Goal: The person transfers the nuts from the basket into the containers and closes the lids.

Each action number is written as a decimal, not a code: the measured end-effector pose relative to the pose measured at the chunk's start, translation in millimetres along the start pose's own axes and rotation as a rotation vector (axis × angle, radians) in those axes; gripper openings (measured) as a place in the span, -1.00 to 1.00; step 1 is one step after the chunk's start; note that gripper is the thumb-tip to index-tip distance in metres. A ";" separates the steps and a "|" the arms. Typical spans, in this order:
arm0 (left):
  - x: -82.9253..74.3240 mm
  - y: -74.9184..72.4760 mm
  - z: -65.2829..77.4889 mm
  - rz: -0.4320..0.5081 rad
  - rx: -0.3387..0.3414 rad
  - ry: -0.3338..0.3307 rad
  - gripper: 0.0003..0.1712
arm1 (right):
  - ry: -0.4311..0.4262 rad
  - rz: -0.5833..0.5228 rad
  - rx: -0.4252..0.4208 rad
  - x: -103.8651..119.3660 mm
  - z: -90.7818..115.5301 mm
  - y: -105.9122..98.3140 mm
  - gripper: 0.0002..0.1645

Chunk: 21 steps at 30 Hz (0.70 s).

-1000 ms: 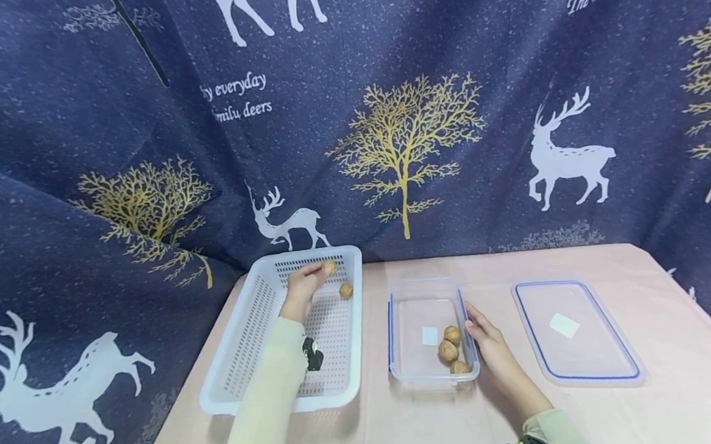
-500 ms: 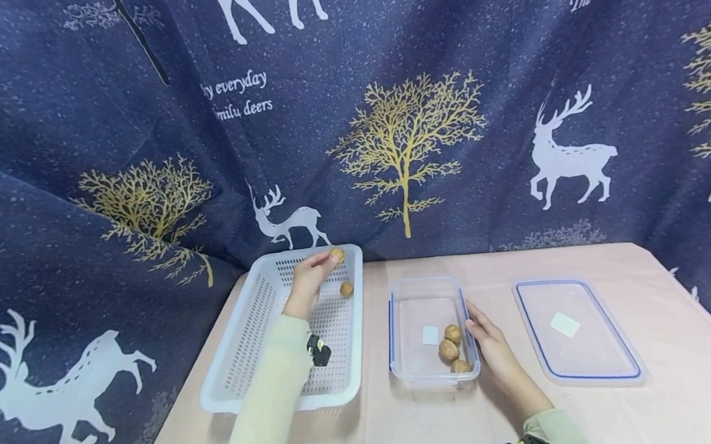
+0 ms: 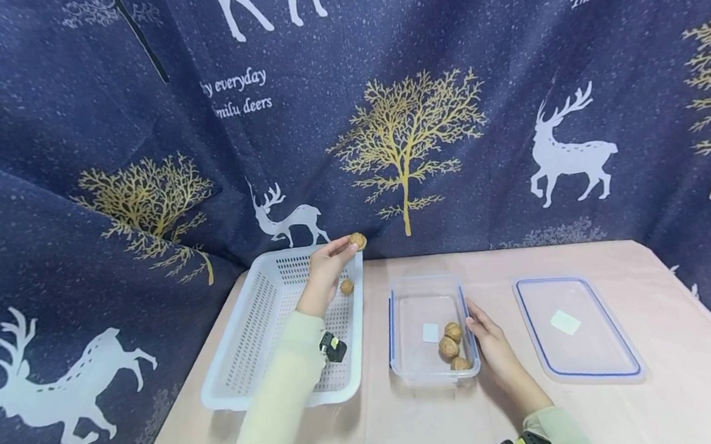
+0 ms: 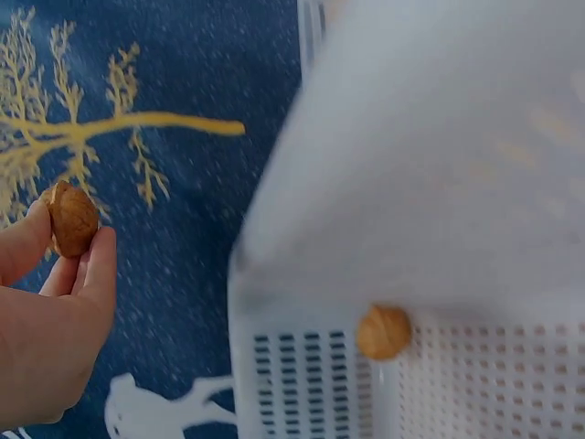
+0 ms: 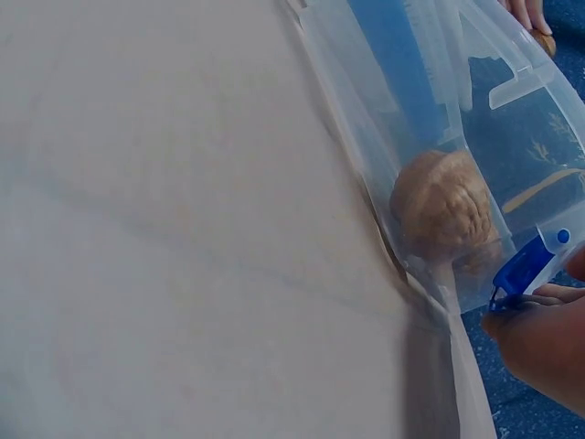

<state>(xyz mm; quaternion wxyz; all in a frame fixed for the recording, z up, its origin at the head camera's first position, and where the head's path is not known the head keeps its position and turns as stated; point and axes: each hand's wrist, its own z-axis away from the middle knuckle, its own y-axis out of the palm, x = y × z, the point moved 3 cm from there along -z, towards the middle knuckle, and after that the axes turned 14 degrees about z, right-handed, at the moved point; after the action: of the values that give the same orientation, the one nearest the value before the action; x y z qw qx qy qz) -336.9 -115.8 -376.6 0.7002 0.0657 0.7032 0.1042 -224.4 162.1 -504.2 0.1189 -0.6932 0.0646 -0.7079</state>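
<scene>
In the head view my left hand (image 3: 326,270) pinches a walnut (image 3: 358,241) between thumb and fingertips, at the far right corner of the white basket (image 3: 218,361). The left wrist view shows this walnut (image 4: 73,219) at the fingertips. Another walnut (image 3: 347,287) lies inside the basket by its right wall. My right hand (image 3: 497,350) rests against the right side of a clear plastic box (image 3: 420,375), beside its blue clip (image 5: 530,261), fingers mostly straight. Along that side, 3 walnuts (image 3: 448,348) lie inside the box.
A clear lid with a blue seal (image 3: 580,364) lies right of the box on the pink-covered table (image 3: 427,427). Behind the table hangs a dark blue cloth (image 3: 298,142) printed with deer and trees. The basket's raised rim stands between its walnut and the box.
My left hand has lifted the pinched walnut from inside the basket's far end, up and rightward to the far right corner. The right hand and box have stayed in place.
</scene>
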 end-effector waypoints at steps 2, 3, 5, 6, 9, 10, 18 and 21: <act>-2.0 6.3 2.7 0.008 0.012 0.009 -0.52 | 0.004 0.005 -0.003 0.2 -0.1 -0.1 -0.37; -2.7 9.3 4.2 0.010 0.014 0.009 -0.52 | 0.006 0.007 -0.004 0.1 -0.3 -0.2 -0.37; -3.0 14.7 6.7 0.017 0.016 0.003 -0.52 | 0.009 0.011 -0.004 0.0 -0.6 -0.3 -0.37; -3.3 17.5 8.1 0.026 0.019 0.002 -0.53 | 0.009 0.011 -0.004 -0.3 -0.8 -0.3 -0.37; -3.0 25.6 11.3 0.055 0.032 -0.001 -0.53 | 0.009 0.011 -0.006 -0.2 -1.7 -0.3 -0.37; -2.7 28.5 12.6 0.067 0.039 0.000 -0.54 | 0.010 0.011 -0.006 0.0 -1.8 -0.3 -0.37; 1.3 51.5 26.9 0.122 0.085 0.005 -0.55 | 0.005 -0.004 -0.004 0.8 -1.1 -0.3 -0.36; 4.5 59.2 32.2 0.121 0.100 -0.007 -0.55 | 0.003 -0.019 -0.007 1.0 -0.6 -0.3 -0.37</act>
<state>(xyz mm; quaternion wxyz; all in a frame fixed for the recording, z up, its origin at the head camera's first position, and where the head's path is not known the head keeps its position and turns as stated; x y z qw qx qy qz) -308.0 -55.6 -366.8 0.6909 0.1433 0.6998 0.1108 -225.0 162.1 -503.1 0.1096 -0.6931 0.0609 -0.7099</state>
